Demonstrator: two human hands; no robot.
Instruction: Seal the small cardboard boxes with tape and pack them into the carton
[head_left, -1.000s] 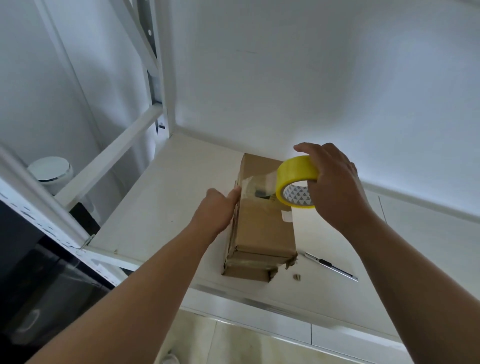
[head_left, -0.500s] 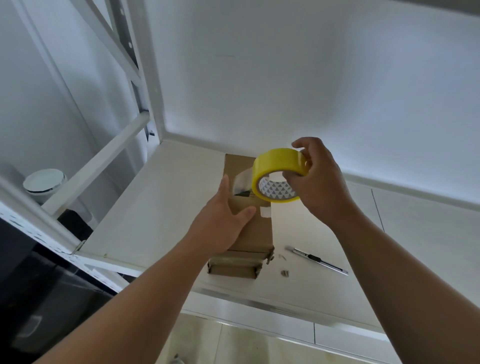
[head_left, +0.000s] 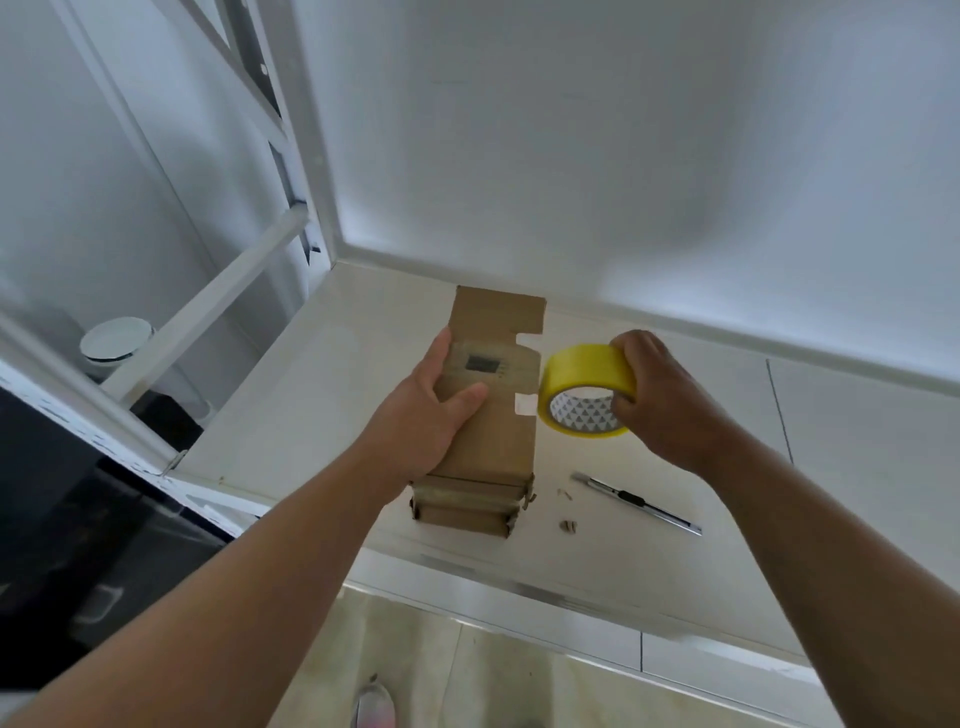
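The left hand (head_left: 426, 415) grips the small cardboard box (head_left: 504, 441) by its left edge, thumb pressed on top. Just right of the box, the right hand (head_left: 660, 400) holds the yellow tape roll (head_left: 582, 371). The box lies on the white shelf (head_left: 311, 415), and a utility knife (head_left: 636, 503) rests to its right.

Tape roll (head_left: 584, 366) has moved right, off the box (head_left: 501, 436)

A utility knife (head_left: 636, 503) lies on the white bench (head_left: 311, 415) at 4 o'clock, cardboard scraps (head_left: 567, 526) just beside it; a white-lidded bin (head_left: 117, 340) stands at 9 o'clock.
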